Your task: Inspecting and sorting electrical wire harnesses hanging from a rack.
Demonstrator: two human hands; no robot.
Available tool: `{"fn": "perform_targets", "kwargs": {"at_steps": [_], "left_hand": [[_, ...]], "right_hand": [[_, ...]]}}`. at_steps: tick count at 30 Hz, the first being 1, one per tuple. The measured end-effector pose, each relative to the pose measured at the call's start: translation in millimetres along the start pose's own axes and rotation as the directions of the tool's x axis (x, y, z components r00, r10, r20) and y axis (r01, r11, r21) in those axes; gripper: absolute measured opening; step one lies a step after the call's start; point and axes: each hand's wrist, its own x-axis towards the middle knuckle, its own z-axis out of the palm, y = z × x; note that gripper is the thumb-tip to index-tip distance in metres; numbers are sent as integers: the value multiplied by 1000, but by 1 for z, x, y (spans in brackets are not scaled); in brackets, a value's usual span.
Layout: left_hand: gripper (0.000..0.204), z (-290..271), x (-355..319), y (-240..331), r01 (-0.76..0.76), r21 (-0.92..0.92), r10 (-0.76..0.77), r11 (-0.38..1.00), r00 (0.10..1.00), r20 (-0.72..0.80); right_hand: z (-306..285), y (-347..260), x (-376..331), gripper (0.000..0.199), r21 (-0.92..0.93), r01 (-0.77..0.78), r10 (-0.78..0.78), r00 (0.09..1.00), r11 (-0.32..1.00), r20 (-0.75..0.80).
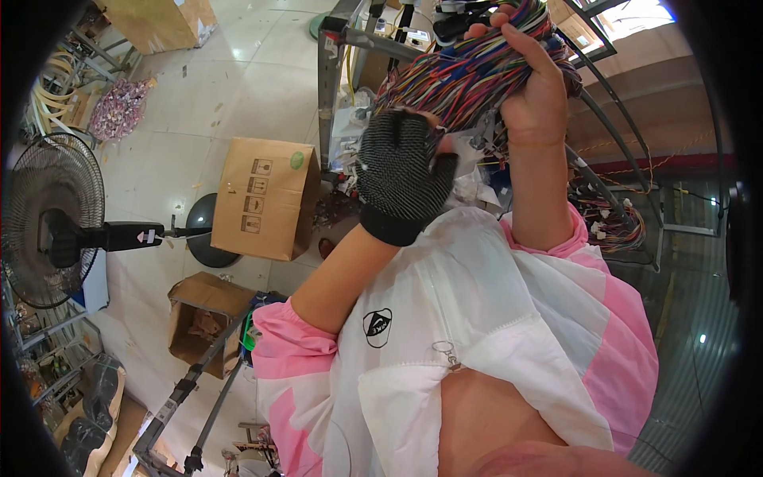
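Head view, bare right hand (534,95) clenched around thick bundle of multicoloured insulated wires (469,75) held up before a metal frame rack (327,87), black-gloved left hand (401,171) just below, fingers closed on wire ends, brown cardboard box (266,199) on floor.

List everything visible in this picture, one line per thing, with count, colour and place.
wire bundle: one, many colours, top centre, gripped by the right hand
metal frame: one, grey, behind the wires
closed box: one, brown, on the floor, centre left
open box: one, brown, lower left
fan: one, black, left edge
jacket: one, white and pink, on the person
left hand: one, in a black dotted glove, at the wires
right hand: one, bare, closed around the wire bundle
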Motion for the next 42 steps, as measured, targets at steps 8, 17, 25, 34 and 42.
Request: {"fn": "perform_targets", "kwargs": {"at_steps": [8, 17, 25, 34, 42], "left_hand": [[24, 6, 10, 31, 218, -83, -191, 972, 947, 257], [29, 8, 6, 11, 778, -530, -365, 338, 628, 688], [35, 5, 2, 5, 861, -445, -316, 246, 505, 803], [34, 13, -4, -6, 853, -319, -313, 413, 462, 830], [36, 6, -9, -12, 935, -161, -240, 317, 243, 940]], "right_hand": [[21, 5, -7, 20, 78, -73, 85, 983, 994, -164], [18, 5, -10, 27, 141, -170, 192, 969, 975, -155], [7, 14, -12, 22, 37, -243, 246, 958, 969, -147], [-21, 40, -21, 28, -15, -310, 305, 942, 951, -137], [-40, 53, -38, 31, -91, -354, 352, 935, 931, -35]]}}
